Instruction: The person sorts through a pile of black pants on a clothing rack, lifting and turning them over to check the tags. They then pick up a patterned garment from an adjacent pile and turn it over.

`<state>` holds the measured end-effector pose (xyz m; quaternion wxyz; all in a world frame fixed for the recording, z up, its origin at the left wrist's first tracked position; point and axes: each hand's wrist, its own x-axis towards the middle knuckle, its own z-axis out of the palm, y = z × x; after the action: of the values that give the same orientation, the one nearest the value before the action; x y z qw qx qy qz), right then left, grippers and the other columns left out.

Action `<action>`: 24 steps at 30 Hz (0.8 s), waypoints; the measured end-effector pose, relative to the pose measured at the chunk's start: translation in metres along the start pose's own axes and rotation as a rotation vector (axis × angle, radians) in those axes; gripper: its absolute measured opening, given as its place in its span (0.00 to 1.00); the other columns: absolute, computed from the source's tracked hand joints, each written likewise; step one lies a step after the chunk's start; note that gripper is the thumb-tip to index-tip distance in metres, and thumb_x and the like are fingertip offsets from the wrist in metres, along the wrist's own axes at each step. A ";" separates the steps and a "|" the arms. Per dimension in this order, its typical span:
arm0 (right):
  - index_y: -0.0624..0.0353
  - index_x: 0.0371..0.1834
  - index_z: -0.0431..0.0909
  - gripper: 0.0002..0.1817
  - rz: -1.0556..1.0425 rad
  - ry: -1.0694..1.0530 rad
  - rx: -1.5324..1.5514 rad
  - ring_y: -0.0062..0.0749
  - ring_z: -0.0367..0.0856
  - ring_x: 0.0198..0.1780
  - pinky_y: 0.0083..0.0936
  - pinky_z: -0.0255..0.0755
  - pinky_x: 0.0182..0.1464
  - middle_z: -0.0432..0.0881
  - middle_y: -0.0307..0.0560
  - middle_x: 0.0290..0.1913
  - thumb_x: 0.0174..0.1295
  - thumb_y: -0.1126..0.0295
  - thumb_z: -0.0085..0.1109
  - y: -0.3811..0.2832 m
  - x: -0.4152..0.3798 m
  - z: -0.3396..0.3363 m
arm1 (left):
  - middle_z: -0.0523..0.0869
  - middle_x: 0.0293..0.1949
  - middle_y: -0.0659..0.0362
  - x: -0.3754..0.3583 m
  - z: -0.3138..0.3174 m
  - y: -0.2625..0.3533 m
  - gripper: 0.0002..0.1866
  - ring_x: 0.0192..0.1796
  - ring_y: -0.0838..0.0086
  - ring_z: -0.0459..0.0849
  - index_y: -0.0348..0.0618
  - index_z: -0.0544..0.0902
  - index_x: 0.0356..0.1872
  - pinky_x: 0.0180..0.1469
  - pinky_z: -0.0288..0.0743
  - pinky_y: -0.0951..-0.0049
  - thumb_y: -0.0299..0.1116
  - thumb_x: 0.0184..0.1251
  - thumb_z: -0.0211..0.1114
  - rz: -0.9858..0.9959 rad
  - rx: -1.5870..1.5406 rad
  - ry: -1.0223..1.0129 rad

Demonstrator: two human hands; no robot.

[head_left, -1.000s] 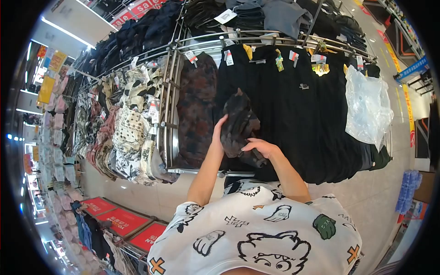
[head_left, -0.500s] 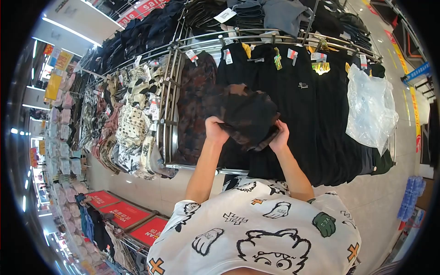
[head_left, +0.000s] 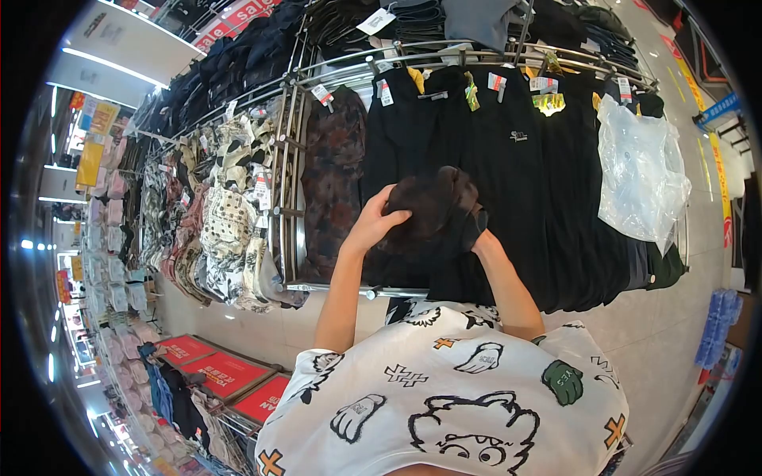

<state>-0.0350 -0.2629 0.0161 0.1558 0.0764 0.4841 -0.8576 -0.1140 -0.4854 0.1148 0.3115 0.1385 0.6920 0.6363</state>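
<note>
A dark brown and black patterned garment (head_left: 421, 208), bunched up and somewhat blurred, is held in front of the hanging trousers. My left hand (head_left: 376, 222) grips its left edge, thumb on top and the other fingers partly behind the cloth. At its right side my right hand (head_left: 479, 234) is mostly covered by the dark fabric, and its fingers do not show. Behind hang black trousers (head_left: 508, 174) with tags at the waist, and to their left a dark reddish patterned pair (head_left: 332, 182).
Light patterned clothes (head_left: 230, 206) hang left of the metal rack bars (head_left: 286, 182). A clear plastic bag (head_left: 643, 174) hangs at the right. Folded dark garments (head_left: 421, 20) lie above the rail. Red signs (head_left: 226, 373) stand at the lower left.
The garment has been bunched into a smaller, rounder shape. My left hand has turned, with its thumb now over the cloth, and my right hand has gone further under the fabric.
</note>
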 end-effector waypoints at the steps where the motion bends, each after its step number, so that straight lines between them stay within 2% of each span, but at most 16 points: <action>1: 0.56 0.79 0.59 0.27 -0.098 -0.059 -0.162 0.34 0.68 0.74 0.32 0.63 0.76 0.67 0.47 0.76 0.81 0.59 0.43 -0.004 -0.001 -0.004 | 0.83 0.59 0.55 -0.001 0.000 -0.003 0.22 0.62 0.69 0.79 0.39 0.78 0.60 0.68 0.66 0.70 0.26 0.65 0.66 0.033 -0.050 0.068; 3: 0.55 0.79 0.60 0.26 -0.165 -0.096 -0.143 0.33 0.67 0.74 0.31 0.63 0.76 0.68 0.45 0.75 0.82 0.60 0.41 -0.006 -0.005 -0.002 | 0.82 0.59 0.55 0.001 -0.003 -0.021 0.20 0.63 0.69 0.78 0.40 0.78 0.59 0.69 0.66 0.68 0.27 0.67 0.66 0.099 -0.152 0.202; 5: 0.54 0.77 0.62 0.24 -0.099 -0.049 0.219 0.32 0.65 0.75 0.30 0.62 0.76 0.68 0.44 0.75 0.82 0.62 0.39 -0.011 -0.013 0.014 | 0.79 0.62 0.54 0.002 -0.001 -0.042 0.22 0.67 0.66 0.75 0.42 0.76 0.61 0.71 0.64 0.66 0.31 0.67 0.69 0.132 -0.021 0.301; 7: 0.53 0.77 0.64 0.24 0.073 -0.033 -0.281 0.33 0.64 0.76 0.29 0.62 0.75 0.67 0.46 0.75 0.82 0.61 0.38 -0.009 -0.008 0.007 | 0.78 0.62 0.51 -0.006 0.022 -0.046 0.26 0.66 0.64 0.75 0.41 0.75 0.62 0.70 0.65 0.66 0.33 0.65 0.72 0.160 0.196 0.414; 9: 0.53 0.75 0.66 0.24 0.058 0.029 -0.717 0.35 0.65 0.75 0.30 0.63 0.74 0.67 0.48 0.75 0.81 0.59 0.38 0.002 -0.003 0.002 | 0.74 0.66 0.49 -0.014 0.038 -0.045 0.32 0.69 0.58 0.72 0.40 0.74 0.65 0.72 0.63 0.63 0.38 0.61 0.75 0.299 0.482 0.430; 11: 0.54 0.72 0.69 0.24 -0.151 0.140 -1.085 0.37 0.67 0.73 0.31 0.64 0.72 0.68 0.51 0.74 0.80 0.56 0.39 0.018 0.000 0.003 | 0.72 0.68 0.49 -0.017 0.053 -0.055 0.35 0.71 0.59 0.71 0.40 0.71 0.68 0.73 0.62 0.63 0.37 0.61 0.75 0.269 0.222 0.311; 12: 0.54 0.70 0.72 0.23 -0.175 0.210 -1.168 0.39 0.69 0.71 0.31 0.65 0.71 0.70 0.52 0.72 0.78 0.56 0.42 0.019 -0.004 0.010 | 0.69 0.70 0.49 -0.024 0.071 -0.029 0.39 0.72 0.62 0.69 0.40 0.68 0.72 0.73 0.63 0.63 0.35 0.61 0.76 0.251 0.020 0.264; 13: 0.54 0.67 0.74 0.23 -0.201 0.283 -1.249 0.41 0.71 0.69 0.32 0.66 0.70 0.72 0.52 0.70 0.76 0.56 0.45 0.015 -0.011 0.024 | 0.70 0.70 0.49 -0.028 0.081 -0.015 0.42 0.71 0.65 0.71 0.40 0.66 0.74 0.70 0.67 0.65 0.33 0.59 0.77 0.201 -0.006 0.244; 15: 0.53 0.64 0.78 0.22 -0.092 0.278 -1.364 0.44 0.75 0.66 0.34 0.68 0.68 0.76 0.54 0.66 0.72 0.56 0.52 -0.012 -0.022 0.040 | 0.80 0.60 0.53 -0.025 0.080 -0.030 0.32 0.60 0.71 0.79 0.39 0.73 0.68 0.62 0.74 0.70 0.30 0.62 0.76 0.160 -0.095 0.288; 17: 0.53 0.60 0.81 0.21 0.177 0.123 -1.411 0.47 0.78 0.63 0.35 0.71 0.66 0.80 0.56 0.62 0.67 0.58 0.59 -0.059 -0.028 0.051 | 0.86 0.46 0.61 -0.016 0.060 -0.056 0.17 0.49 0.80 0.83 0.39 0.80 0.57 0.51 0.77 0.78 0.23 0.68 0.70 0.181 -0.077 0.375; 18: 0.55 0.58 0.82 0.21 0.001 0.323 -1.007 0.49 0.81 0.61 0.37 0.73 0.65 0.83 0.57 0.58 0.60 0.66 0.65 -0.017 -0.020 0.024 | 0.85 0.36 0.65 -0.016 0.056 -0.048 0.07 0.41 0.84 0.82 0.40 0.82 0.45 0.46 0.76 0.80 0.26 0.71 0.69 0.262 -0.060 0.531; 21: 0.60 0.61 0.79 0.23 -0.427 0.287 -0.693 0.46 0.81 0.62 0.35 0.72 0.66 0.83 0.59 0.59 0.61 0.73 0.64 -0.022 -0.031 0.012 | 0.83 0.40 0.68 -0.021 0.017 -0.043 0.09 0.39 0.85 0.78 0.45 0.80 0.48 0.38 0.71 0.81 0.33 0.74 0.68 0.253 -0.096 0.829; 22: 0.63 0.65 0.75 0.25 -0.373 0.415 -0.602 0.44 0.81 0.63 0.33 0.70 0.68 0.82 0.59 0.61 0.62 0.77 0.62 -0.019 -0.029 0.010 | 0.83 0.41 0.68 -0.021 0.002 -0.044 0.09 0.38 0.86 0.78 0.46 0.80 0.49 0.37 0.69 0.81 0.34 0.73 0.68 0.205 -0.217 0.930; 24: 0.64 0.67 0.71 0.26 -0.296 0.467 -0.613 0.39 0.80 0.64 0.30 0.70 0.67 0.81 0.57 0.62 0.66 0.72 0.63 -0.030 -0.040 0.000 | 0.82 0.45 0.66 -0.023 -0.031 -0.052 0.15 0.42 0.84 0.79 0.46 0.76 0.55 0.42 0.71 0.78 0.33 0.73 0.68 0.156 -0.370 1.076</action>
<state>-0.0080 -0.2408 0.0517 -0.0676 0.1488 0.7452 -0.6465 -0.1048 -0.5319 0.0704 -0.1136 -0.2110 0.6177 0.7490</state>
